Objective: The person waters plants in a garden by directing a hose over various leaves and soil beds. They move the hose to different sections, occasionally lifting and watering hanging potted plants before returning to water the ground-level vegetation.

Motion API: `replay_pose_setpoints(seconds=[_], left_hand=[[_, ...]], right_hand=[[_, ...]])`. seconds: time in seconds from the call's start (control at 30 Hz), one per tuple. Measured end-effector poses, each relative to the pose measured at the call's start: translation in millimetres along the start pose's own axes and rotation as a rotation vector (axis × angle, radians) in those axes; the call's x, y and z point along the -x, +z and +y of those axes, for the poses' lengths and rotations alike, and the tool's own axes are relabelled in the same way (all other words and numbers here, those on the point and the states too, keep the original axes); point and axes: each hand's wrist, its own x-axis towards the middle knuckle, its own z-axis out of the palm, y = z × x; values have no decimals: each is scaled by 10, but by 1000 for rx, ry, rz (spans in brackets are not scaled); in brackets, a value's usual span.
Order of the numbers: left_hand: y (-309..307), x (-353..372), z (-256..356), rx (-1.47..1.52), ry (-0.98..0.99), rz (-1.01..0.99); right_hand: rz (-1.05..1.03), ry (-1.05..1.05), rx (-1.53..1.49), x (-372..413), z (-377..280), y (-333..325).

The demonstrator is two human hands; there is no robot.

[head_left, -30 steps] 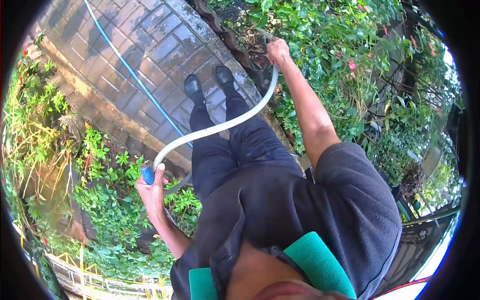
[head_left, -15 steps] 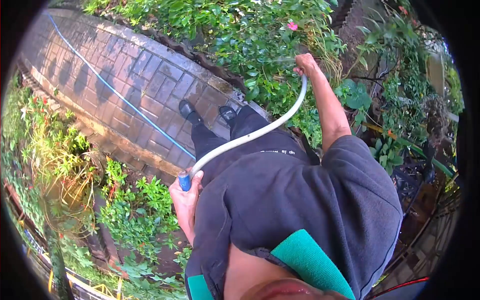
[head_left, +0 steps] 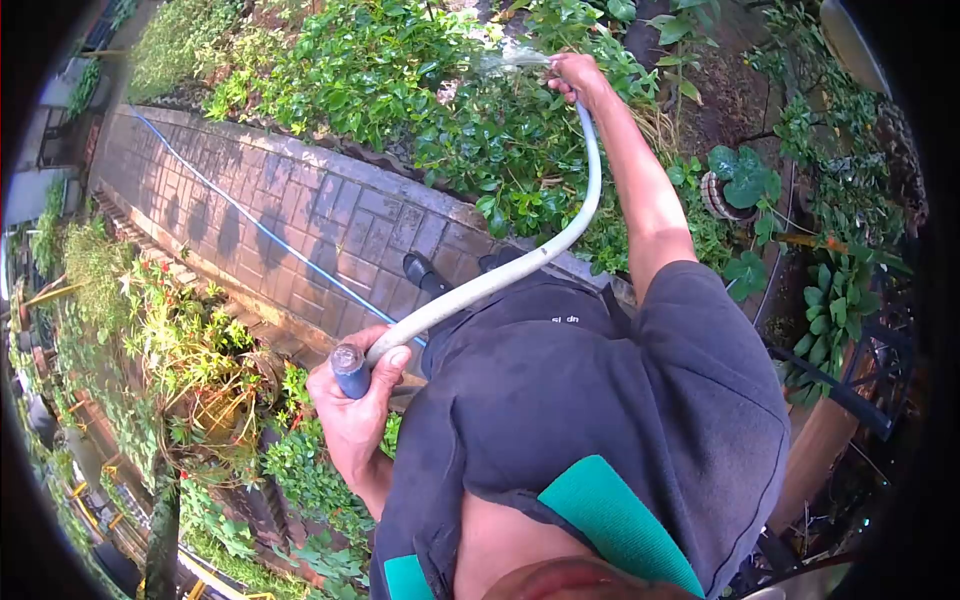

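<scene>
Tiny white lettering on the dark shirt [head_left: 600, 380], too small to read. Left hand [head_left: 350, 412]: fingers wrapped tight around the blue coupling [head_left: 349, 372] where the pale hose [head_left: 520, 265] begins. The hose arcs, smooth and greyish-white, across the chest up to the right hand [head_left: 575, 76], which is fisted round its end, with water [head_left: 505, 58] spraying over the green plants [head_left: 400, 70] beside the brick path [head_left: 300, 215].

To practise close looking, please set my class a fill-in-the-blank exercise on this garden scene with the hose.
1. The right hand holds the end of the hose, and ____ sprays from it onto the plants.
2. The left hand grips the hose at its ____ joint.
3. The shoes stand on a path made of ____.

Missing words: water; blue; bricks.
</scene>
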Motion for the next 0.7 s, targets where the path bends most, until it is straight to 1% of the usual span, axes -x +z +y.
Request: replay_pose_setpoints(seconds=[0.03,0.1,0.2,0.3,0.33,0.53,0.7], left_hand=[[48,7,-59,7,-39,-15],[103,42,-59,31,-186,-4],[65,97,-163,-14,-185,49],[25,131,-138,-45,-169,98],[17,124,-133,-52,-161,110],[12,99,-123,-102,-168,105],[1,54,-117,-114,-182,100]], right_hand=[[-24,-14,3,-48,-90,6],[-73,-41,6,-86,-273,18],[-132,-72,-88,-108,-368,68],[-173,-96,-89,-50,-449,164],[-167,-128,-26,-3,-472,211],[-200,-164,47,99,-573,489],[-217,-157,10,96,-551,541]])
